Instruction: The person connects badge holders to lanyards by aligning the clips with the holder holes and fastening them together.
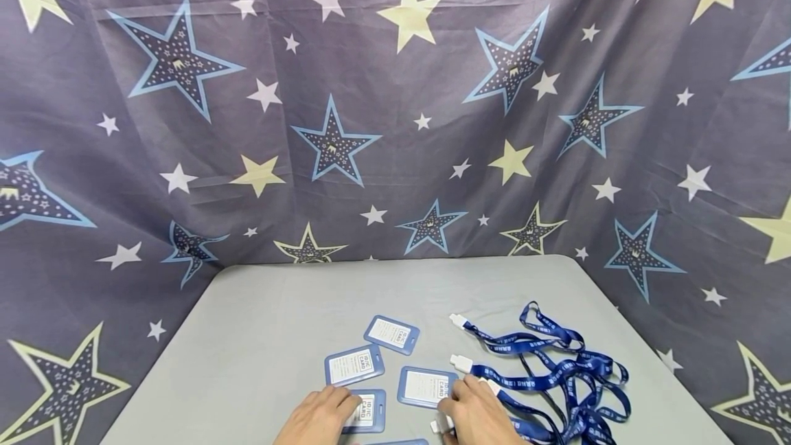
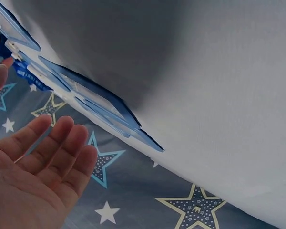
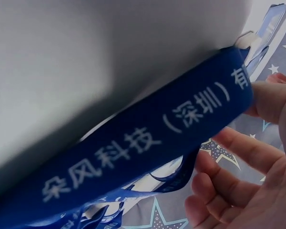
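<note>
A: ok, head cam, what've we got?

B: Grey cloth-like surface point(image 1: 278, 314) filling the bottom of the frame, dark star-print fabric backdrop point(image 1: 383, 177) above. Blue-rimmed rectangular plastic card holders lie around bottom center: one upper point(image 1: 392, 334), one left of that point(image 1: 354, 364), one by the right hand point(image 1: 478, 414), one partly under the left hand's point(image 1: 318, 417) fingers, plus a sliver at the bottom edge. Tangle of dark-blue printed ribbon lanyards point(image 1: 516, 382) lower right.

A: Grips?

B: Right one's narrow, pinching a white plastic clip point(image 1: 441, 424) at a lanyard end, just beside the right-hand holder. Left one lies over its holder's left part.

A: Left wrist?

B: Left fingers loosely extended at lower left, so that grip's fairly wide. Holders run edge-on from upper left toward center, above the fingertips. Can't tell from here if they touch. Clip and blue ribbon show far upper left.

A: And right wrist?

B: Ribbon with white lettering cuts diagonally from lower left to the thumb at right, clip sticking out past it, upper right. The other fingers curl loosely below the ribbon. A holder shows in the top right corner.
</note>
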{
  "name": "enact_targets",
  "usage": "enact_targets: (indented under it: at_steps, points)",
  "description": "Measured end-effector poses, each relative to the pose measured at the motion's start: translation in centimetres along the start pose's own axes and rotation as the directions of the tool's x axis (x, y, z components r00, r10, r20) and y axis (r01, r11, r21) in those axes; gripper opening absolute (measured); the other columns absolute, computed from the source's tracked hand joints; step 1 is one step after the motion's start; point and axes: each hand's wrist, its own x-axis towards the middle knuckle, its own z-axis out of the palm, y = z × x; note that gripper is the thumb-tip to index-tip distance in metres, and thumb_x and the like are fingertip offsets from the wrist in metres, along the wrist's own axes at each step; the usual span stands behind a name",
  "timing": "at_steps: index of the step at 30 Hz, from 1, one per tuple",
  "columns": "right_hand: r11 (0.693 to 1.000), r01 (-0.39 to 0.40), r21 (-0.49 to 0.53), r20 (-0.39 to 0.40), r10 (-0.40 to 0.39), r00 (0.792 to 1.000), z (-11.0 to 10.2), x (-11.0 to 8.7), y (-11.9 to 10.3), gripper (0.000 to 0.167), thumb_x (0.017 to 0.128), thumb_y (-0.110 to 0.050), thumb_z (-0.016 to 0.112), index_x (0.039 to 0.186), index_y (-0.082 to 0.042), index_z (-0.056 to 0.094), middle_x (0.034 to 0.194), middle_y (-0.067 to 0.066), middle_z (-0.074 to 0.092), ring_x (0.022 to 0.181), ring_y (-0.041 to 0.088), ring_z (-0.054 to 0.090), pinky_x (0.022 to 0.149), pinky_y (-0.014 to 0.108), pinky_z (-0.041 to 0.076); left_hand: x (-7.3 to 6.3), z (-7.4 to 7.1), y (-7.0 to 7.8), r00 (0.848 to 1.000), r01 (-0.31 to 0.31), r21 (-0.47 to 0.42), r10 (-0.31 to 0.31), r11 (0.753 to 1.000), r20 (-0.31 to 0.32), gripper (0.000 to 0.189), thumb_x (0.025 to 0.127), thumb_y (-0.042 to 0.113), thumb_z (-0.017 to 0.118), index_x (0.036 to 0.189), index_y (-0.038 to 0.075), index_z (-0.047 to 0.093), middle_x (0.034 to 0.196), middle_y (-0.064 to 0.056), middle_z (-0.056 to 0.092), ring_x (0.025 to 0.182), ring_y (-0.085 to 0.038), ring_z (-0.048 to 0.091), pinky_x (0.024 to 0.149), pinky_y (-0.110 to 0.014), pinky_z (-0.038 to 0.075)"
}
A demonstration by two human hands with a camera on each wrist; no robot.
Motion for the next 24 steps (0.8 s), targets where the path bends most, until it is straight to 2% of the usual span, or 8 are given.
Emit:
enact_targets:
  at_steps: [6,11,24]
  points:
    - [1.000,0.016,-0.016,-0.035,-0.017,0.999,0.17,0.06,0.17,0.032,0.056,-0.026,0.090,0.083,-0.022,0.074,0.080,-0.009,0.053,0.076,0.012,0.045,0.065,0.026,0.039,-0.04,0.13,-0.09,1.000,-0.008,0.007,0.008,1.000,-0.017,0.086,0.076,0.090,0.054,0.112,0.014,0.070,0.104,0.005,0.064,0.094,-0.012,0.056,0.082,-0.038,0.054]
    - [0.999,0.028,-0.015,-0.031,-0.028,0.999,0.28,0.15,0.21,0.032,0.056,-0.025,0.090,0.083,-0.022,0.075,0.081,-0.008,0.054,0.076,0.012,0.044,0.066,0.028,0.040,-0.02,0.11,-0.15,0.999,-0.024,0.022,0.025,0.999,-0.027,0.086,0.076,0.090,0.054,0.112,0.014,0.070,0.103,0.005,0.064,0.092,-0.012,0.055,0.080,-0.037,0.054]
    - [1.000,-0.006,-0.023,0.030,0.007,1.000,0.66,0.23,-0.04,0.029,0.057,-0.023,0.090,0.082,-0.019,0.075,0.079,-0.008,0.052,0.076,0.012,0.043,0.070,0.030,0.042,0.09,-0.02,-0.22,1.000,-0.012,0.015,0.012,1.000,0.004,0.089,0.076,0.090,0.055,0.115,0.012,0.070,0.104,0.003,0.065,0.093,-0.013,0.056,0.083,-0.039,0.054]
